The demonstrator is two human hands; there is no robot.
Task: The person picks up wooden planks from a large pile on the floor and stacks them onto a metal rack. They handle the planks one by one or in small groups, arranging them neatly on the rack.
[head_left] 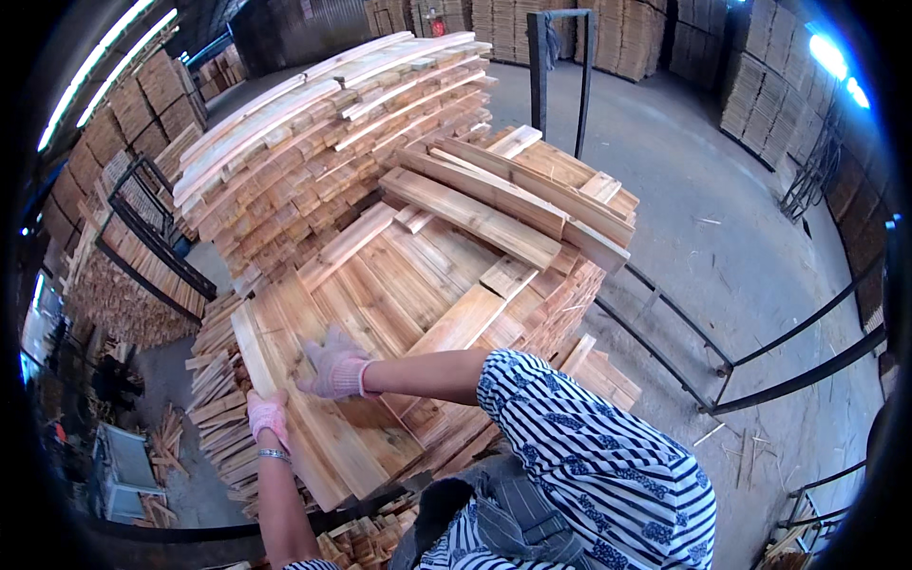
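Observation:
My left hand [267, 415], in a pink glove, grips the left edge of a long pale wooden board [309, 461] lying on top of a stack of boards. To its right, my right hand [334, 369], in a pale pink and white glove, is over the flat board tops with fingers stretched out and slightly blurred. Beneath both hands, several planks lie side by side as a layer [380, 285]. A short board [456, 323] rests across that layer, and a small wood block [507, 276] sits at its far end.
Loose thick planks [475, 214] lie across the stack's far right. Behind stands a taller lumber pile [332, 123]. Black metal frames stand at the far side [538, 76], at left [157, 271] and at right [807, 380]. Wood scraps [746, 456] litter the grey floor [703, 247].

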